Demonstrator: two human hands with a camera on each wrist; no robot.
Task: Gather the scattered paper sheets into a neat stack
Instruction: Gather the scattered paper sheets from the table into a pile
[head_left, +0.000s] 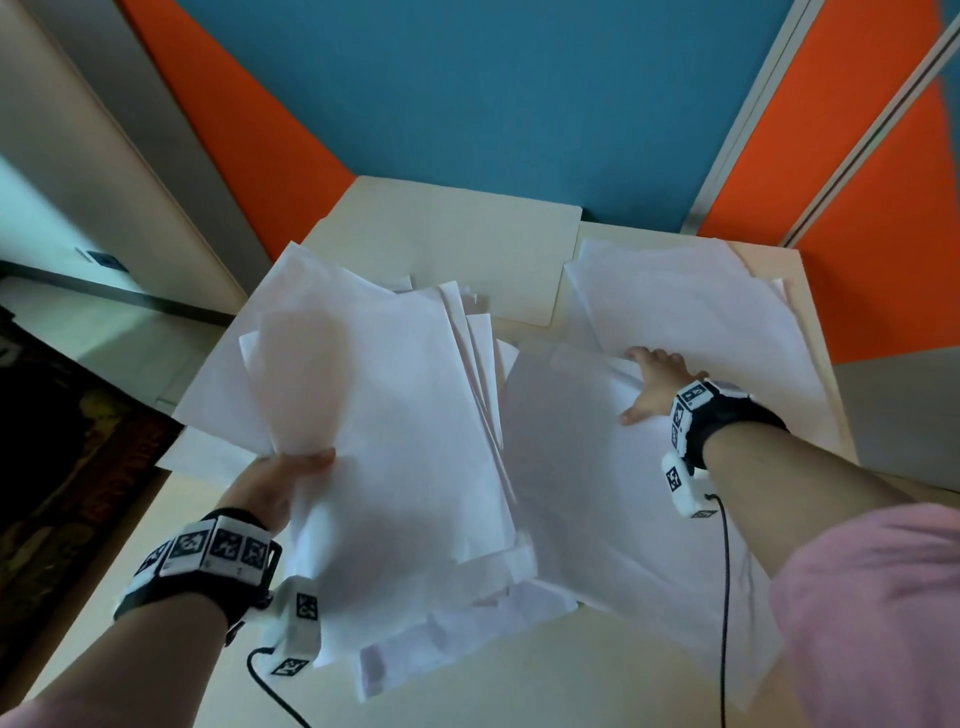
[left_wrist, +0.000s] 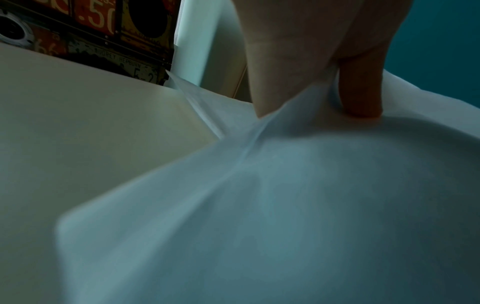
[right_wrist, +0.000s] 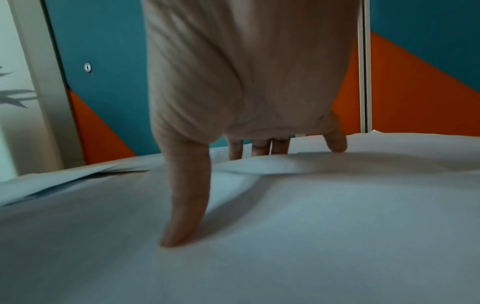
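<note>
Many white paper sheets cover the pale table (head_left: 519, 691). My left hand (head_left: 291, 470) pinches the near-left edge of a fanned bundle of sheets (head_left: 384, 415), thumb on top, and lifts it off the table; the left wrist view shows the thumb (left_wrist: 361, 92) pressing into the bundle of sheets (left_wrist: 285, 205). On the right lies a large sheet (head_left: 613, 493). My right hand (head_left: 652, 387) rests on it with fingers spread flat and straight, fingertips at the edge of a further pile (head_left: 691, 312). In the right wrist view the thumb (right_wrist: 187, 205) touches the large sheet (right_wrist: 285, 246).
Two cream folders (head_left: 457, 244) lie at the back of the table under the sheets. Blue and orange partition walls (head_left: 493, 93) stand right behind the table. A dark patterned panel (head_left: 62, 447) is to the left. Cables (head_left: 724, 597) trail from both wrist cameras.
</note>
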